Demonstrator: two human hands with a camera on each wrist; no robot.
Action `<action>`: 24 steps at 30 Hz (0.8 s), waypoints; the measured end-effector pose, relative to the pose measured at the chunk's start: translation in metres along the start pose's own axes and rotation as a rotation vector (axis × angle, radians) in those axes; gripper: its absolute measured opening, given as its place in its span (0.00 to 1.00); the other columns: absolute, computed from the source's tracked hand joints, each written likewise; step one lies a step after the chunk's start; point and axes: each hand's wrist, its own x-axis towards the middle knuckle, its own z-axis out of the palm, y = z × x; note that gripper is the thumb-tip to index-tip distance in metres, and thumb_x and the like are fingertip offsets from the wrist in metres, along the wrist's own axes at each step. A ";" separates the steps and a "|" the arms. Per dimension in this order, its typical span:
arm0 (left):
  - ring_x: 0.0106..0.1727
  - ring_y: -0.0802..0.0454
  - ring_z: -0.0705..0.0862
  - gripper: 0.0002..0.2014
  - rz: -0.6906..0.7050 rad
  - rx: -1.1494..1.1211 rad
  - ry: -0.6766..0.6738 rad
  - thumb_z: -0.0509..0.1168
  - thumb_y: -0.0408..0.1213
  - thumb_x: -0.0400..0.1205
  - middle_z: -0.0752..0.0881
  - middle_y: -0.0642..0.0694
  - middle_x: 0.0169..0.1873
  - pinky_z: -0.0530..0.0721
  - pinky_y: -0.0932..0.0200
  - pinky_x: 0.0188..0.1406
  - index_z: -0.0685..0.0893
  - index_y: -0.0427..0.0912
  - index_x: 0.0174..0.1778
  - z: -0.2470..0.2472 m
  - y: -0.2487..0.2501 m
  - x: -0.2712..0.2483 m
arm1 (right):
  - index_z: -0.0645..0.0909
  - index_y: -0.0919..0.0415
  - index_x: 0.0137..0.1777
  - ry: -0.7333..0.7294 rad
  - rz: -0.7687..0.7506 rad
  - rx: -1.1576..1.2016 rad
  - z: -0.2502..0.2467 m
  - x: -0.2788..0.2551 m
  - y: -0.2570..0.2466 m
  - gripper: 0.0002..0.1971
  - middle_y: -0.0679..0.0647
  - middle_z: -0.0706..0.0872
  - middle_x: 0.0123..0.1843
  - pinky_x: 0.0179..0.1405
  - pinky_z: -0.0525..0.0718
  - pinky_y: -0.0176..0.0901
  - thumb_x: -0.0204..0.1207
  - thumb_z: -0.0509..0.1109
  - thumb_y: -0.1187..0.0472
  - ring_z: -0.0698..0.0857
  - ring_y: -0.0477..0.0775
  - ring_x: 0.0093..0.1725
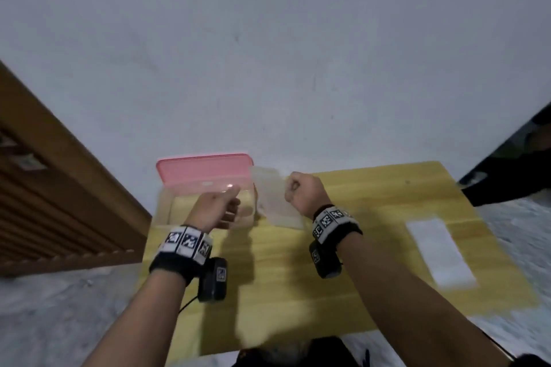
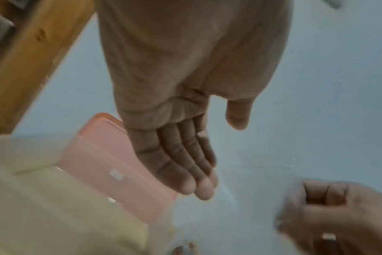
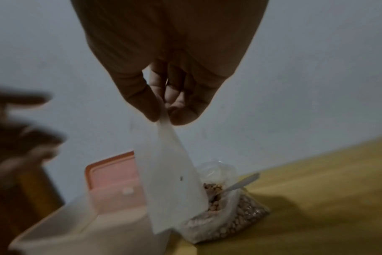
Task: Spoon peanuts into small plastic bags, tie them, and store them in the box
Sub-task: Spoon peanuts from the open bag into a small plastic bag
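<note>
Thin, limp plastic: the small bag hangs empty from the right hand, pinched at one top corner between thumb & fingers, over the table beside the box. Prob. featherlight & slippery; needs both mouth edges held to open. Left hand is loose, fingers straight, holding nothing. Big bag holds peanuts w/ spoon stuck in. Box open, pink lid propped behind; inside looks empty.

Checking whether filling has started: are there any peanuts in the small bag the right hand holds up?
No. The small bag pinched by the right hand hangs flat and empty.
</note>
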 end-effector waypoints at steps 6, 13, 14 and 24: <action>0.24 0.43 0.83 0.10 -0.056 -0.093 0.118 0.73 0.34 0.75 0.88 0.32 0.33 0.79 0.60 0.21 0.86 0.28 0.38 0.010 0.026 0.031 | 0.73 0.56 0.37 -0.150 -0.219 -0.222 0.020 -0.011 -0.034 0.08 0.48 0.79 0.37 0.37 0.70 0.43 0.69 0.65 0.69 0.76 0.53 0.38; 0.20 0.51 0.82 0.03 -0.053 -0.072 0.099 0.75 0.25 0.74 0.87 0.42 0.24 0.81 0.62 0.21 0.90 0.28 0.40 0.028 0.033 0.027 | 0.88 0.57 0.44 -0.371 0.044 0.295 -0.012 0.005 -0.031 0.12 0.45 0.87 0.37 0.36 0.83 0.40 0.72 0.75 0.48 0.82 0.42 0.33; 0.19 0.52 0.82 0.02 -0.039 -0.077 0.086 0.74 0.25 0.74 0.88 0.42 0.24 0.81 0.63 0.21 0.91 0.29 0.40 0.035 0.035 0.027 | 0.89 0.59 0.42 -0.345 0.054 0.298 -0.019 0.010 -0.033 0.14 0.48 0.88 0.36 0.35 0.83 0.42 0.74 0.74 0.47 0.82 0.43 0.30; 0.30 0.53 0.85 0.12 -0.092 -0.514 -0.023 0.78 0.38 0.71 0.88 0.42 0.33 0.88 0.63 0.31 0.87 0.35 0.43 0.083 0.025 0.030 | 0.87 0.67 0.41 -0.472 0.012 0.390 -0.050 0.035 -0.012 0.08 0.62 0.87 0.33 0.37 0.85 0.46 0.74 0.77 0.60 0.83 0.55 0.30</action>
